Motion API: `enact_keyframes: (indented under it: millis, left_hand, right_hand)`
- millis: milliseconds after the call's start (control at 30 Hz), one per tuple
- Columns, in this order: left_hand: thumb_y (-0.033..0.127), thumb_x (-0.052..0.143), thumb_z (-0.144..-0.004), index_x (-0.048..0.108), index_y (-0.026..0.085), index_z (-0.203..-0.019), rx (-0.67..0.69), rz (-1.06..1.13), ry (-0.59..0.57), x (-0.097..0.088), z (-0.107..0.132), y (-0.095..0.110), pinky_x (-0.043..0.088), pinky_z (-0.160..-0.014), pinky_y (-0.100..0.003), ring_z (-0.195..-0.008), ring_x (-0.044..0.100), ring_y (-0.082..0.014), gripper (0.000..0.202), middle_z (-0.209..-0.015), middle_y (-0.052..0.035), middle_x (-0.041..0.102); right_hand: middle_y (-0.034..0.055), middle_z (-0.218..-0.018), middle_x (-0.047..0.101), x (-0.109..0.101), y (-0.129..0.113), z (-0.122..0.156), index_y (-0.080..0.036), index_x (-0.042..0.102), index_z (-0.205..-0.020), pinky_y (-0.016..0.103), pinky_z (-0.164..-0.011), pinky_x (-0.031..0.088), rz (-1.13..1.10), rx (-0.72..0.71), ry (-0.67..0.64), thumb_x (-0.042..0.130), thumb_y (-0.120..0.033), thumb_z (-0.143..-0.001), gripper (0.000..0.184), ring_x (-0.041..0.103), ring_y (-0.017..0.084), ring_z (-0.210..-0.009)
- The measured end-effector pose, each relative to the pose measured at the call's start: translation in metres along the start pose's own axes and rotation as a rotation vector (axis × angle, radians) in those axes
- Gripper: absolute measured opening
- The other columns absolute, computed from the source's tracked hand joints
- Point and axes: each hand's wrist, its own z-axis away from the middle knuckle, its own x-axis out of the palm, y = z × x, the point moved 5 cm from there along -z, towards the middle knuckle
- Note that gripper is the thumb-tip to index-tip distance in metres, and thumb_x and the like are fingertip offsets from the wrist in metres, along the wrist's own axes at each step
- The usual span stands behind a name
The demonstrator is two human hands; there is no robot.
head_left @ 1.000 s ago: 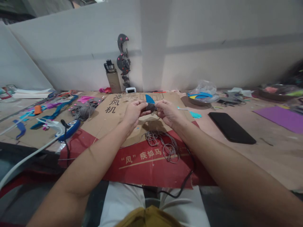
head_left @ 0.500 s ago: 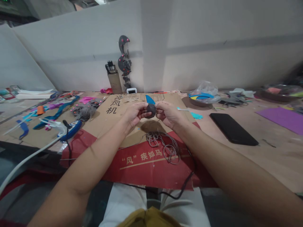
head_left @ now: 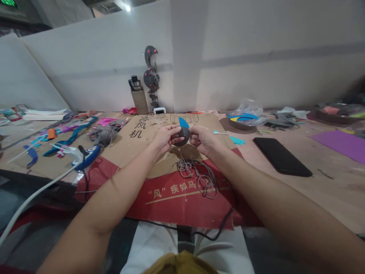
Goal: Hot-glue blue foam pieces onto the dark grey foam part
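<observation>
Both hands meet over the cardboard sheet in the middle of the view. Between the fingers of my left hand is a dark grey rounded piece, flat-looking like foam. A pointed blue piece sticks up from its top edge. My right hand pinches at the right side of the same grey piece; its fingertips partly hide the edge there. Just below the hands, a loose tangle of thin grey cord lies on the red part of the cardboard.
A black phone and a purple sheet lie to the right. Behind stand a bottle and a bowl of blue pieces. On the left are a blue glue gun, its white cable, and grey yarn.
The grey piece has turned a little and shows more of its face. The blue tip has shifted slightly right. Both hands keep their hold, and the camera view has moved slightly.
</observation>
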Motion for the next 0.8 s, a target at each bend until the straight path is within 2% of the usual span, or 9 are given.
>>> enact_keyframes:
  millis: [133,233,333,400,500,600,700,800]
  left_hand:
    - [0.006,0.069,-0.074,0.058,0.014,-0.074,0.156,-0.101,0.086,0.002,0.006,0.006,0.054,-0.059,-0.023,-0.061,0.059,-0.0090,0.014,-0.070,0.0006,0.061]
    - [0.008,0.072,-0.071,0.060,0.016,-0.075,0.305,-0.323,0.152,0.006,0.014,0.011,0.053,-0.063,-0.025,-0.066,0.059,-0.0112,0.014,-0.076,-0.0015,0.063]
    - [0.011,0.077,-0.066,0.066,0.018,-0.079,0.479,-0.557,0.131,0.014,0.022,0.014,0.051,-0.074,-0.027,-0.083,0.061,-0.0160,0.019,-0.087,-0.0050,0.066]
    - [0.012,0.080,-0.062,0.067,0.019,-0.082,0.533,-0.638,0.116,0.017,0.024,0.013,0.051,-0.078,-0.028,-0.088,0.060,-0.0177,0.024,-0.089,-0.0053,0.066]
    - [0.015,0.079,-0.064,0.063,0.019,-0.083,0.483,-0.619,0.120,0.017,0.023,0.009,0.051,-0.069,-0.027,-0.080,0.061,-0.0162,0.025,-0.087,-0.0044,0.066]
    - [0.015,0.074,-0.070,0.059,0.017,-0.084,0.372,-0.474,0.103,0.017,0.021,0.008,0.052,-0.061,-0.025,-0.071,0.061,-0.0132,0.021,-0.083,-0.0029,0.065]
    - [0.012,0.069,-0.075,0.056,0.016,-0.083,0.299,-0.268,0.090,0.019,0.019,0.006,0.055,-0.065,-0.026,-0.069,0.061,-0.0114,0.016,-0.079,-0.0014,0.063]
    - [0.009,0.063,-0.078,0.055,0.015,-0.083,0.275,-0.124,0.065,0.020,0.016,0.004,0.057,-0.073,-0.030,-0.071,0.063,-0.0110,0.012,-0.079,-0.0009,0.063]
  right_hand:
    - [-0.0106,-0.048,0.026,-0.005,-0.001,-0.002,-0.021,0.036,-0.058,0.018,-0.038,0.011,-0.003,-0.023,0.063,0.063,-0.016,-0.058,0.027,0.017,0.003,-0.042]
    - [-0.0108,-0.047,0.026,-0.007,-0.003,-0.001,-0.021,0.036,-0.057,0.019,-0.038,0.012,0.004,-0.069,0.099,0.062,-0.015,-0.060,0.027,0.019,0.003,-0.041]
    - [-0.0106,-0.046,0.027,-0.004,-0.005,0.002,-0.021,0.038,-0.056,0.020,-0.038,0.015,0.047,-0.103,0.104,0.064,-0.018,-0.061,0.026,0.021,0.003,-0.040]
    - [-0.0096,-0.046,0.031,-0.001,-0.005,0.005,-0.020,0.044,-0.057,0.020,-0.039,0.017,0.090,-0.117,0.105,0.065,-0.019,-0.062,0.022,0.025,0.003,-0.040]
    - [-0.0064,-0.052,0.044,0.001,-0.005,0.007,-0.017,0.055,-0.063,0.020,-0.039,0.022,0.152,-0.162,0.103,0.067,-0.022,-0.062,0.013,0.033,0.004,-0.043]
    - [-0.0035,-0.060,0.054,0.002,-0.003,0.005,-0.016,0.063,-0.073,0.019,-0.041,0.029,0.211,-0.212,0.079,0.069,-0.028,-0.065,0.015,0.040,0.005,-0.047]
    - [-0.0014,-0.070,0.061,0.004,-0.001,0.003,-0.018,0.067,-0.082,0.019,-0.046,0.038,0.211,-0.257,0.040,0.067,-0.031,-0.068,0.019,0.049,0.007,-0.056]
    - [0.0020,-0.087,0.067,0.009,0.001,0.004,-0.019,0.068,-0.087,0.024,-0.057,0.051,0.175,-0.286,-0.024,0.068,-0.035,-0.070,0.022,0.059,0.012,-0.072]
